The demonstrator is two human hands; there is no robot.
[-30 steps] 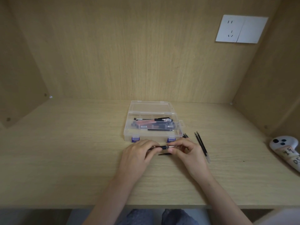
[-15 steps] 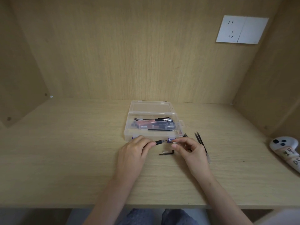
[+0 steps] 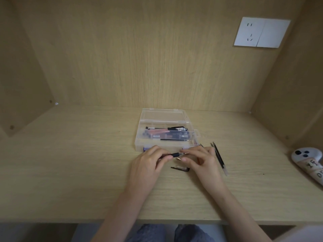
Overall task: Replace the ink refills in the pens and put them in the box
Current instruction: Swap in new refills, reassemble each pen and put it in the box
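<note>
Pale wood-grain counter (image 3: 70, 172) carries a clear plastic box (image 3: 164, 110), open, at centre frame, with several pens (image 3: 176, 128) lying inside. Just below the box, both hands meet on one black pen (image 3: 174, 155). The left hand (image 3: 148, 165) pinches its barrel and the right hand (image 3: 203, 159) pinches its thin end. A small black part (image 3: 180, 168) lies on the counter beneath them. Loose refills (image 3: 219, 158) lie just beside the right hand. A white controller (image 3: 307, 159) sits at the right edge.
</note>
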